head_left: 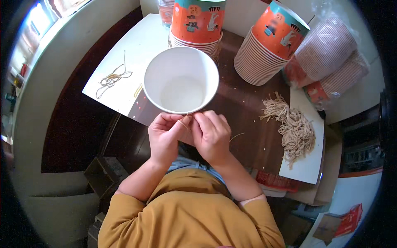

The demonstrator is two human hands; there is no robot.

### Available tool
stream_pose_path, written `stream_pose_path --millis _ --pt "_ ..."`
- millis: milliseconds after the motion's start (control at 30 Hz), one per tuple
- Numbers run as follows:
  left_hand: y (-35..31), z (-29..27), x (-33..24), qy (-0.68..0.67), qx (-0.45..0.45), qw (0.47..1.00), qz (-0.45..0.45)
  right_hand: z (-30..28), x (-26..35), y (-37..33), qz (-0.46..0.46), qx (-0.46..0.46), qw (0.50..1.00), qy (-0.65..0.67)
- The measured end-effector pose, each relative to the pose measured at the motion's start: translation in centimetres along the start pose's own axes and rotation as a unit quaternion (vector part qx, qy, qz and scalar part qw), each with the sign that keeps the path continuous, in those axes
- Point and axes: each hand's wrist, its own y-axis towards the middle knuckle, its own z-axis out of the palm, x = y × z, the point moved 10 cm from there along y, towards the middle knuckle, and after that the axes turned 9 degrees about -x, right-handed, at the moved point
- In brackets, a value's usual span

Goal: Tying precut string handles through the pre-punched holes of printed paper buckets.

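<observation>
A large white paper bucket [182, 80] stands in front of me, its open mouth facing up toward me. At its near rim my left hand [166, 134] pinches a thin tan string [184, 123], part of which loops over the thumb. Close beside it, my right hand [211, 134] has its fingertips pressed together on the same string. Both hands meet right against the bucket's edge. The fingertips partly cover where the string meets the bucket, so I cannot tell how it is fastened.
Stacked orange-and-teal printed buckets [198, 22] and a second, leaning stack [271, 43] stand behind. Plastic-wrapped stacks [326, 51] lie at the far right. A heap of tan strings [295, 132] rests on the table's right; loose strings [112, 79] lie at left on a white board [136, 45].
</observation>
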Motion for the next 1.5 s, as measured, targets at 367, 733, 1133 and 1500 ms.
stream_pose_path --millis 367,733,1133,1500 --pt "0.5 -0.1 0.5 -0.088 0.005 0.991 -0.106 7.2 -3.5 -6.3 0.587 0.068 0.527 0.61" --pt "0.1 -0.8 -1.2 0.069 0.001 0.996 0.051 8.4 -3.2 -7.4 0.614 0.03 0.482 0.624" --pt "-3.6 3.8 -7.0 0.427 0.039 0.744 0.512 8.3 -3.2 -7.8 0.623 0.019 0.486 0.613" --pt "-3.7 4.9 -7.4 0.431 0.106 0.743 0.501 7.8 -4.2 -8.3 0.642 0.008 0.509 0.574"
